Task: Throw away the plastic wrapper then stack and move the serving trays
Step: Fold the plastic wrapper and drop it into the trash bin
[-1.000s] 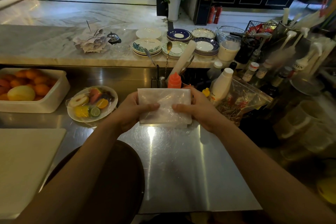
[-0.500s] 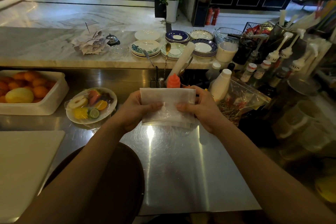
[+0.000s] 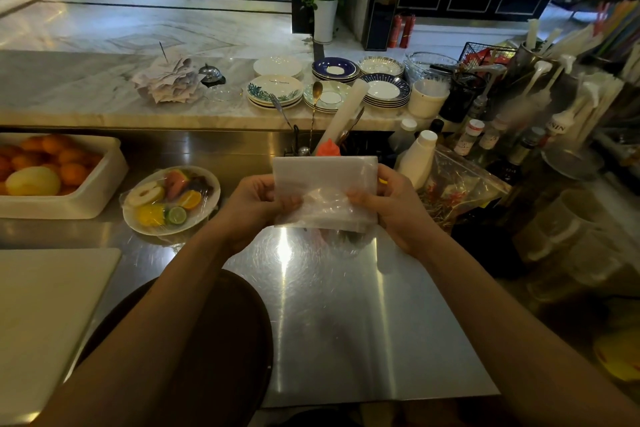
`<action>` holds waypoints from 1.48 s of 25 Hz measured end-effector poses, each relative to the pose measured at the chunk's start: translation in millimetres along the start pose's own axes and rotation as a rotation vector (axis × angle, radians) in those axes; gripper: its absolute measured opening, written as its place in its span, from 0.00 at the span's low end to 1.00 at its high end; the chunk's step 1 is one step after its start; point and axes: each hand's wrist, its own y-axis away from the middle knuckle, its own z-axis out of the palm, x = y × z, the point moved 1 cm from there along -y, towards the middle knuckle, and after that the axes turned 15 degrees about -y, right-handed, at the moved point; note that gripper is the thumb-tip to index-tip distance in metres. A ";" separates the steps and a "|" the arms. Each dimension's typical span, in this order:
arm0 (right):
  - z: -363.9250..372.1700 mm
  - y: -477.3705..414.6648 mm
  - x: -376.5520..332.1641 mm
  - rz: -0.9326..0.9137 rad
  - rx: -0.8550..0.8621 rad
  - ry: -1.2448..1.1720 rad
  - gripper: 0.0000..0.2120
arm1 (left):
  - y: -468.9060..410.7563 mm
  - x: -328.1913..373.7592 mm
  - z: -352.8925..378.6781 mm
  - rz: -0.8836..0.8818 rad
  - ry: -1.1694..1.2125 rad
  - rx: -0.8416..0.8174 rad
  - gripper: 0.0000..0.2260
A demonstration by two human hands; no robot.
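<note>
Plastic wrapper [image 3: 325,192], apparently around white napkins, is gripped at its edges by left hand [image 3: 258,204] and right hand [image 3: 398,208] above the steel table [image 3: 346,322].

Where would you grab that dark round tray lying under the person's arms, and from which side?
Probably by its rim on the right, coming from above the bare steel counter. The dark round tray lies flat, so only its edge offers a hold, and the left forearm crosses its near-left part. Both hands are busy holding the plastic-wrapped white pack.
</note>
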 end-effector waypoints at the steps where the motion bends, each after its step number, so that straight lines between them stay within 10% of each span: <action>1: -0.8 0.9 0.0 0.021 -0.007 0.001 0.18 | 0.7 -0.6 -1.9 -0.001 0.008 0.021 0.11; 14: 36.1 -2.9 12.2 -0.080 0.073 0.174 0.16 | 29.5 -20.7 -16.8 0.013 -0.179 0.473 0.11; 22: 104.9 -0.6 30.3 -0.166 -0.023 0.234 0.32 | 80.0 -30.2 -60.9 0.078 -0.258 0.749 0.23; 37: 207.0 6.6 82.9 -0.152 -0.400 0.286 0.18 | 200.8 -61.0 -99.8 -0.108 -0.373 1.096 0.17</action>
